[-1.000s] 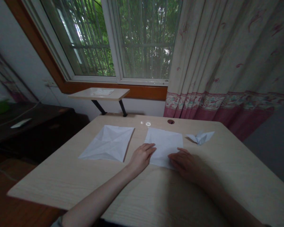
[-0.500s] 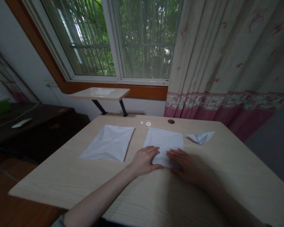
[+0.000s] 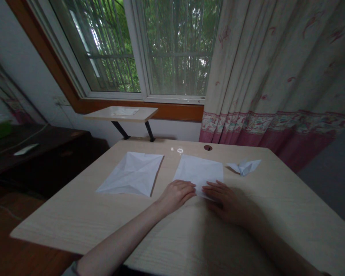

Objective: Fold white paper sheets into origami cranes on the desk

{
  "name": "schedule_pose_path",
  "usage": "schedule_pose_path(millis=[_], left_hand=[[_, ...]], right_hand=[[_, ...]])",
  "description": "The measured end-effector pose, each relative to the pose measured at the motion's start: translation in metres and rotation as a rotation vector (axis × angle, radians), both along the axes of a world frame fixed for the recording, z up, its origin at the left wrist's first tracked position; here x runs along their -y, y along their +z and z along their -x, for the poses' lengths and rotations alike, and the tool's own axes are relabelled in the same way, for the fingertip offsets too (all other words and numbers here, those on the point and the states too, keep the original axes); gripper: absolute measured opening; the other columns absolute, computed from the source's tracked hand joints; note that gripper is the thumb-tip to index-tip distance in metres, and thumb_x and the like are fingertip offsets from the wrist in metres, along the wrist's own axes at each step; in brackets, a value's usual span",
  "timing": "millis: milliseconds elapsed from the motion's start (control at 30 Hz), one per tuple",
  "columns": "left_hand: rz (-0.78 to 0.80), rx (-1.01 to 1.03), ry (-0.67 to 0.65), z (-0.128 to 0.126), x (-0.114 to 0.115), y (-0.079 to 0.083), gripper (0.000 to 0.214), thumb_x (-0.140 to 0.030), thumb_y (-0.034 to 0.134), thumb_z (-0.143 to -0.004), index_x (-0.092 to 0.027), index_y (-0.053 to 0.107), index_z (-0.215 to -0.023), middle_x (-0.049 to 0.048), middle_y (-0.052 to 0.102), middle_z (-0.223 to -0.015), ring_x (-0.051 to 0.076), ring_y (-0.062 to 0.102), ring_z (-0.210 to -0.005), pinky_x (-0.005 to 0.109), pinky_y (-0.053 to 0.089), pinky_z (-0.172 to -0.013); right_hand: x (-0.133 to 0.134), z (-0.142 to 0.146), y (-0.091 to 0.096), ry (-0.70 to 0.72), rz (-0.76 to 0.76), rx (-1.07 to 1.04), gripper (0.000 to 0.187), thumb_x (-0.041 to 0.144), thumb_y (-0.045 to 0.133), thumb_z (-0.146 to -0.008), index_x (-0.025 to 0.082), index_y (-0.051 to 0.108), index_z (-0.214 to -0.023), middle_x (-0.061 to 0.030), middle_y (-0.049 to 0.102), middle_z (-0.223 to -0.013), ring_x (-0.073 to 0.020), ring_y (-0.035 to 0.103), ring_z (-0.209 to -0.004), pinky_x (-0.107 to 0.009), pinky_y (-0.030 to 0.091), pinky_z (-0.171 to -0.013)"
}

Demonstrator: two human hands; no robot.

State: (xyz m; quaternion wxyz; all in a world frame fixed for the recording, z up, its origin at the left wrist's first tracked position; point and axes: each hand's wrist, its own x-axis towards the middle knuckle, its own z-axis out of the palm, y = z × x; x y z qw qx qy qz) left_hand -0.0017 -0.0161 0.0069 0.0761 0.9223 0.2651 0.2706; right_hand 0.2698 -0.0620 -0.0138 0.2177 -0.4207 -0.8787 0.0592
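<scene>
Head view: paper sheet [image 3: 201,170] on surface [image 3: 126,228], between creased sheet [image 3: 132,174] and folded paper piece [image 3: 243,168]. Left hand [image 3: 178,193], right hand [image 3: 225,201] both at sheet's near edge; whether either grip pinches paper, cannot tell. Risk: uneven pressure could skew sheet or set crooked crease.

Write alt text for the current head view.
A person's left hand and right hand rest at the near edge of a white sheet on a pale desk. A creased sheet lies to its left, a folded paper figure to its right; behind are a window and curtain.
</scene>
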Motion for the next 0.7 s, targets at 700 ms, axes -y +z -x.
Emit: schedule_pose_path(millis=[700], left_hand=[[0.060,-0.093,0.348,-0.002,-0.002,0.008,0.024,-0.037,0.047,-0.104,-0.019,0.062,-0.102,0.0060,0.073,-0.102,0.023,0.069,-0.098,0.041,0.049,-0.095]], right_hand=[[-0.022,-0.005,-0.001,-0.552,0.011,-0.350,0.021,0.043,0.055,-0.089,0.026,0.066,-0.086,-0.0053,0.074,-0.080,-0.0267,0.071,-0.077,-0.039,0.056,-0.071]])
